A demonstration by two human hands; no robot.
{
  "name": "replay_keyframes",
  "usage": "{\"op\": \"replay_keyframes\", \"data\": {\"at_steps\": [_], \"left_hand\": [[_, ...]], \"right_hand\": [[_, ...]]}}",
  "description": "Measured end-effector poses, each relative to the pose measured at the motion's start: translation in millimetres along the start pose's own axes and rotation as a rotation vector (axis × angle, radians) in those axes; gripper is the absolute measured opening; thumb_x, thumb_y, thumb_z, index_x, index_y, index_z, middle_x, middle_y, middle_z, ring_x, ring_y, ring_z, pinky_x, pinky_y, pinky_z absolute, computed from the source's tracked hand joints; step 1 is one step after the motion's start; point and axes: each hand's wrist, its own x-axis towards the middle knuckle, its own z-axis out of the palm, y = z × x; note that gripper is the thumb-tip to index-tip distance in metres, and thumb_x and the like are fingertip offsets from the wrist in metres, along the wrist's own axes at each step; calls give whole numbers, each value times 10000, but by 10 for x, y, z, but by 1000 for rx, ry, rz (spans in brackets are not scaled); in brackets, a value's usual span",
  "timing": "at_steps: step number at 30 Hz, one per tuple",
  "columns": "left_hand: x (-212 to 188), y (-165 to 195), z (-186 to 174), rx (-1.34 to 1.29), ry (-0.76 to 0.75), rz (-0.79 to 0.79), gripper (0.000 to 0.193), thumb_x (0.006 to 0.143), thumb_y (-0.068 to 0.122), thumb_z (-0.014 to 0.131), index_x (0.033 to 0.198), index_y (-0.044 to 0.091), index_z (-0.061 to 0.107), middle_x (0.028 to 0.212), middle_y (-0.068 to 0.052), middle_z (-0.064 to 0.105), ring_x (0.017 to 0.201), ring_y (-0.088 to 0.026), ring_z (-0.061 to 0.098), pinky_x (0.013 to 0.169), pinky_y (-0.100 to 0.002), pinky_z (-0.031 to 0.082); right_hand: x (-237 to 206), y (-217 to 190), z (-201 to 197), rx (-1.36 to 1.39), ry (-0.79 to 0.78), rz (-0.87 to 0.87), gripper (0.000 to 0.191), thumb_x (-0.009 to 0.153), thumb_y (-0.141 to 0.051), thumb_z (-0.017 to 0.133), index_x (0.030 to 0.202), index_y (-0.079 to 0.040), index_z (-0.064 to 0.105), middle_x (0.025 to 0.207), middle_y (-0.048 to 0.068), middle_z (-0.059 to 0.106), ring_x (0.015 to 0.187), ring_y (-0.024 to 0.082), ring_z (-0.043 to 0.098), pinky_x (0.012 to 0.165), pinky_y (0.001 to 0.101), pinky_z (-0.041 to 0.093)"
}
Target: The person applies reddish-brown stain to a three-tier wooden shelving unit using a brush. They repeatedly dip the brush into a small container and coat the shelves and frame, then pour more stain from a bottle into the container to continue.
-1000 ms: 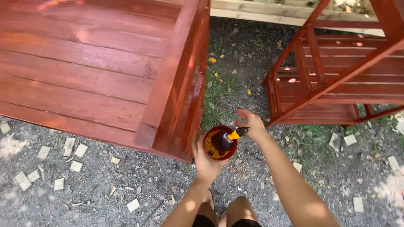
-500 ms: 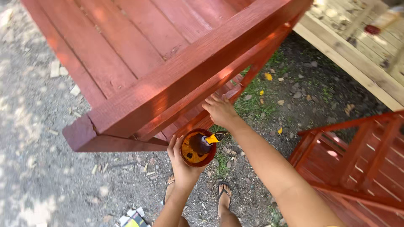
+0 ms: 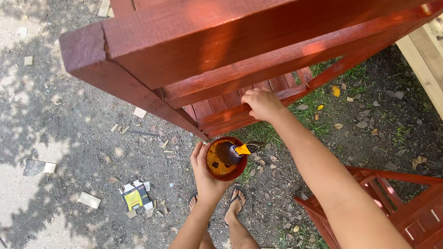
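My left hand (image 3: 205,177) grips a small round container (image 3: 222,159) of reddish-brown stain from below, with a yellow-handled brush (image 3: 243,149) resting inside it. My right hand (image 3: 262,104) is closed over the edge of a lower rail of the large red-stained wooden structure (image 3: 221,50), which fills the top of the view. The container hangs just below that rail, above my sandalled feet (image 3: 235,199).
A second red-stained wooden frame (image 3: 406,203) stands at the lower right. Pale unpainted boards (image 3: 424,64) lie at the right edge. Gravel ground holds small wood offcuts (image 3: 89,200), a crumpled yellow and black wrapper (image 3: 134,197), dry leaves and a patch of grass (image 3: 267,131).
My view has swung closer under the red structure. My right hand has moved from near the container up onto the lower rail. The container stays in my left hand.
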Motion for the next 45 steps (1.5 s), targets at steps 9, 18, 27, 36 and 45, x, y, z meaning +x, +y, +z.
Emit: {"op": "replay_keyframes", "data": {"at_steps": [9, 18, 27, 36, 45], "left_hand": [[-55, -133, 36, -13, 44, -14, 1107, 539, 226, 1010, 1437, 87, 378, 1462, -232, 375, 1415, -410, 389, 1152, -482, 431], [33, -184, 20, 3, 46, -12, 1100, 552, 263, 1021, 1425, 95, 375, 1442, -213, 404, 1425, -407, 373, 1143, -483, 427], [58, -188, -27, -13, 52, -74, 1106, 544, 283, 1020, 1427, 100, 379, 1461, -234, 355, 1417, -404, 386, 1139, -473, 428], [74, -223, -55, -40, 30, -107, 1111, 533, 253, 1020, 1433, 122, 383, 1479, -220, 339, 1409, -393, 415, 1132, -462, 457], [72, -203, -45, -40, 38, -91, 1123, 538, 259, 1021, 1442, 123, 370, 1482, -225, 335, 1390, -389, 440, 1122, -452, 466]], "right_hand": [[-242, -70, 293, -173, 213, -1, 177, 842, -83, 741, 1012, -101, 696, 1021, 28, 672, 982, 232, 649, 824, 381, 557], [-272, -50, 406, -262, 399, -31, 479, 823, -258, 790, 1273, -129, 683, 1277, 65, 692, 1176, 237, 659, 1128, 468, 488], [337, 37, -357, 46, -348, 205, 870, 584, -216, 986, 1362, -180, 598, 1346, 52, 650, 1256, 273, 602, 1075, 427, 465], [510, -68, -160, 0, -441, 153, 903, 611, -46, 913, 1422, -249, 570, 1245, 5, 714, 1200, 235, 648, 1036, 410, 502], [185, -179, -37, -153, -228, 99, 758, 814, -114, 791, 1515, -199, 515, 961, 80, 784, 894, 247, 748, 1151, 563, 400]]}}
